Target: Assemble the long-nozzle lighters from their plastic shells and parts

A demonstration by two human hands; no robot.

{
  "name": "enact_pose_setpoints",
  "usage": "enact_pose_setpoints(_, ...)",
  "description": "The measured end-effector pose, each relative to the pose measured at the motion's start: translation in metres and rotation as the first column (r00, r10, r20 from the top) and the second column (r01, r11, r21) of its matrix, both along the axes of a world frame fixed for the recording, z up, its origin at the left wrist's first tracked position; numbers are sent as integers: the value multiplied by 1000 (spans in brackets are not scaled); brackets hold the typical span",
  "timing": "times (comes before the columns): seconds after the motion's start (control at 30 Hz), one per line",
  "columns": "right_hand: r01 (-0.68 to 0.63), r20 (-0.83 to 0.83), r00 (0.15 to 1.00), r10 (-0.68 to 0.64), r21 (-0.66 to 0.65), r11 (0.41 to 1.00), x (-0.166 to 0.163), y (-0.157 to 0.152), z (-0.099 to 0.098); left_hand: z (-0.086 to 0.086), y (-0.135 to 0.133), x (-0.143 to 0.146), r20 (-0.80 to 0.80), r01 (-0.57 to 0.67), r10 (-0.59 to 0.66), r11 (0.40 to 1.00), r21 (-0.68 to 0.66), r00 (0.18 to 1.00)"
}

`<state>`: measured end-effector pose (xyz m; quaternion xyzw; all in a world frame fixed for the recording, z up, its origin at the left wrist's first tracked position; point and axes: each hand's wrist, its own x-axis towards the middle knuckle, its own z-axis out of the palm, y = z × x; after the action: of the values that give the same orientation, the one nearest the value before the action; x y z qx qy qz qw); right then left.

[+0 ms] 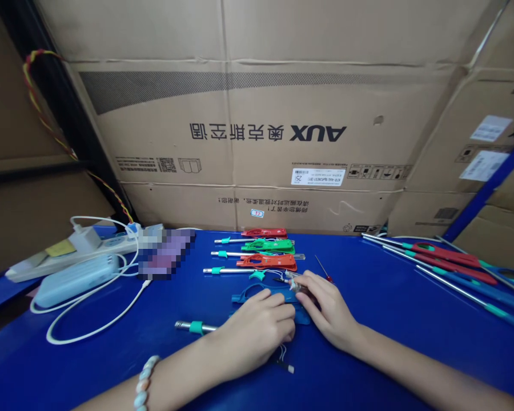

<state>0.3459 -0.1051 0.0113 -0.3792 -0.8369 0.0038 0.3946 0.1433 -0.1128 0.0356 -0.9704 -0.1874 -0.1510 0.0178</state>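
Note:
My left hand (pixel 257 326) lies with curled fingers on a blue-handled tool (pixel 244 294) on the blue table (pixel 389 319). The tool's metal rod with a teal collar (pixel 195 327) sticks out to the left from under that hand. My right hand (pixel 325 305) rests beside it, its fingertips pinched on a small part at the tool's handle that I cannot make out. Thin white wires with a small connector (pixel 288 365) trail out below my left hand. A bead bracelet (pixel 144 381) is on my left wrist.
Three similar tools lie in a row behind my hands: red (pixel 263 233), green (pixel 268 246), orange (pixel 266 261). A small red screwdriver (pixel 324 269) lies nearby. Several long rod tools (pixel 449 268) lie at right. Power strip (pixel 68 251), power bank (pixel 75 278) and white cable at left. Cardboard boxes (pixel 265 131) stand behind.

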Motion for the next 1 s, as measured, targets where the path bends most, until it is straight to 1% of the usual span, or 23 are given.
enact_pose_setpoints(0.07,-3,14,1000,2,63,998,1,0,-2,2,-1,-4,72,-32,45,984,-176,996)
enact_pose_setpoints(0.13,-10,28,1000,8,83,996,1,0,-2,4,-1,-9,143,-55,110,937,-346,984)
enact_pose_setpoints(0.2,-19,46,999,15,87,996,0,0,0,5,-1,-11,212,-72,206,857,-510,955)
enact_pose_setpoints(0.27,-37,59,998,32,85,996,-1,0,2,6,0,-12,255,-69,304,755,-652,918)
enact_pose_setpoints(0.3,-50,62,997,44,84,995,-2,-1,3,6,1,-12,270,-57,341,708,-704,900)
enact_pose_setpoints(0.37,-66,65,996,61,78,995,-2,-3,4,4,2,-12,301,-21,397,633,-774,867)
enact_pose_setpoints(0.53,-67,128,990,61,42,997,-4,-10,6,-6,4,-15,355,80,504,487,-869,787)
enact_pose_setpoints(0.6,-75,146,987,70,24,997,-5,-13,6,-9,4,-16,359,91,519,471,-878,776)
enact_pose_setpoints(0.77,-107,168,980,107,-9,994,-6,-19,8,-10,3,-16,370,78,495,515,-854,786)
enact_pose_setpoints(0.9,-109,210,973,99,35,993,-6,-21,7,-8,1,-16,356,28,489,558,-830,796)
enact_pose_setpoints(1.0,-125,228,968,108,58,990,-6,-20,6,-8,0,-15,359,35,495,549,-835,791)
